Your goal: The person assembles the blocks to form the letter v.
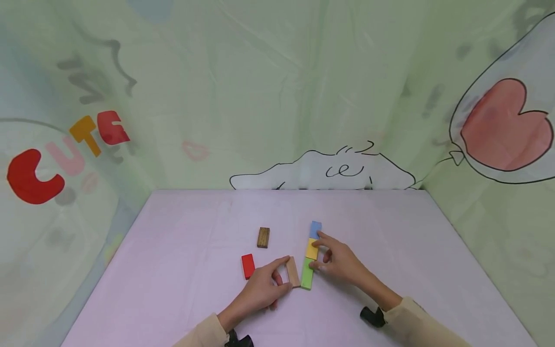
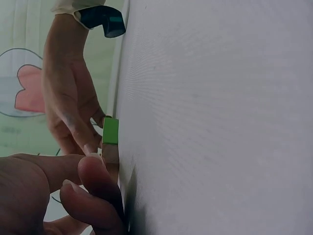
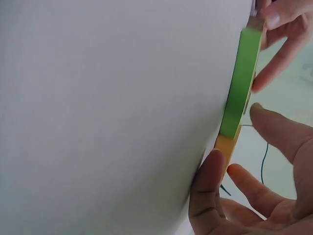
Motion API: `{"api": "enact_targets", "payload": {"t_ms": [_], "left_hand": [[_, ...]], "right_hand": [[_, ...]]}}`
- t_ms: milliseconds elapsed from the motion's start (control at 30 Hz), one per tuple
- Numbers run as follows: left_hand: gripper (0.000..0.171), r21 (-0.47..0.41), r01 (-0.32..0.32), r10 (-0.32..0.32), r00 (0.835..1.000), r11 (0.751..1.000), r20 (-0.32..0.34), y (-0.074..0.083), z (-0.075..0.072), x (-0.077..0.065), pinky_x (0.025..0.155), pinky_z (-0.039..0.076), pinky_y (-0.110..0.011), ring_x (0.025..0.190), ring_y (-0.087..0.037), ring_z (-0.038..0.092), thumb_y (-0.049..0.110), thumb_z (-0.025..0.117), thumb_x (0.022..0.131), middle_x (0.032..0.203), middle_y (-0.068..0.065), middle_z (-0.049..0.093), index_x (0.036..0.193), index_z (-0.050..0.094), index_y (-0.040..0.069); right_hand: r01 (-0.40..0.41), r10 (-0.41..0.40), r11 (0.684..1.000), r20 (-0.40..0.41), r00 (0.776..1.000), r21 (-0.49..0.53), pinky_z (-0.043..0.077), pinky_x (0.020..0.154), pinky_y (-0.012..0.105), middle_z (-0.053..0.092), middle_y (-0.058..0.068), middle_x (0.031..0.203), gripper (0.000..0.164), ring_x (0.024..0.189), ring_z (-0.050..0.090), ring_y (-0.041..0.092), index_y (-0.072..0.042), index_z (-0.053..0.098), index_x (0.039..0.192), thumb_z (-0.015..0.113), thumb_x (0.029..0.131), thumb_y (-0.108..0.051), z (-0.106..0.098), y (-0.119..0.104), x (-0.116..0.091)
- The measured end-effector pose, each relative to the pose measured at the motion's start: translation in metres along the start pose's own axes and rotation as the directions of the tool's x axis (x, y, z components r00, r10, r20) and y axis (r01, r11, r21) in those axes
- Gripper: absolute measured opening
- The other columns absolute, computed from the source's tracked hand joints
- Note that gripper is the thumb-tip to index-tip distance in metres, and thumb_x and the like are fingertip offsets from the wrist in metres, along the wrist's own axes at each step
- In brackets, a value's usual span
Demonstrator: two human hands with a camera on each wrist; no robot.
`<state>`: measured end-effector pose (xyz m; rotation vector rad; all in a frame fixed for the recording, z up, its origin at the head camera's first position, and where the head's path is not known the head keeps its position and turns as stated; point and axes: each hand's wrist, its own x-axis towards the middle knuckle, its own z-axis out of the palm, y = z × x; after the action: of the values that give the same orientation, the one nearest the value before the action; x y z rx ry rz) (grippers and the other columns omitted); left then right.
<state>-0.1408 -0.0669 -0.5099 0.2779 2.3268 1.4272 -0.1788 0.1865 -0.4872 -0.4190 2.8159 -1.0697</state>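
Note:
A blue block (image 1: pixel 315 229), a yellow block (image 1: pixel 311 249) and a green block (image 1: pixel 307 275) lie end to end in a slightly slanted row. My right hand (image 1: pixel 340 260) is over the row's right side, with one finger against the yellow block (image 3: pixel 224 146) and the thumb raised over the green block (image 3: pixel 240 83). Just left of the green block, my left hand (image 1: pixel 262 289) pinches a light wooden block (image 1: pixel 293 272) by its two ends, between thumb and forefinger. In the left wrist view, this wooden block (image 2: pixel 110 154) overlaps the green one.
A red block (image 1: pixel 248 266) lies beyond my left hand's knuckles. Farther back sits a dark brown wooden block (image 1: pixel 263 237). The pale table (image 1: pixel 173 250) meets printed cloth walls (image 1: pixel 260 96) at the back and sides.

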Motion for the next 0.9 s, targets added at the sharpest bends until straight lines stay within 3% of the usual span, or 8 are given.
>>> {"api": "enact_targets", "payload": {"t_ms": [333, 900], "left_hand": [[0.066, 0.019, 0.017, -0.016, 1.000, 1.000, -0.012, -0.0003, 0.0001, 0.0007, 0.043, 0.041, -0.022, 0.043, -0.014, 0.055, 0.027, 0.079, 0.094, 0.084, 0.000, 0.061, 0.155, 0.054, 0.032], [0.066, 0.021, 0.010, -0.010, 1.000, 1.000, -0.012, -0.0001, 0.0018, 0.0009, 0.043, 0.041, -0.023, 0.043, -0.013, 0.055, 0.026, 0.079, 0.094, 0.084, 0.000, 0.061, 0.155, 0.054, 0.031]], "right_hand": [[-0.036, 0.036, 0.999, 0.007, 0.999, 0.030, 0.042, 0.059, 0.019, 0.040, 0.026, 0.167, 0.058, 0.062, 0.048, 0.005, -0.004, 0.067, 0.132, 0.090, 0.083, -0.025, 0.0034, -0.0021, -0.0038], [-0.067, 0.068, 0.997, -0.022, 0.997, 0.045, 0.042, 0.061, 0.019, 0.045, 0.018, 0.166, 0.059, 0.066, 0.052, 0.006, -0.005, 0.069, 0.131, 0.093, 0.081, -0.025, 0.0025, -0.0038, -0.0074]]}}
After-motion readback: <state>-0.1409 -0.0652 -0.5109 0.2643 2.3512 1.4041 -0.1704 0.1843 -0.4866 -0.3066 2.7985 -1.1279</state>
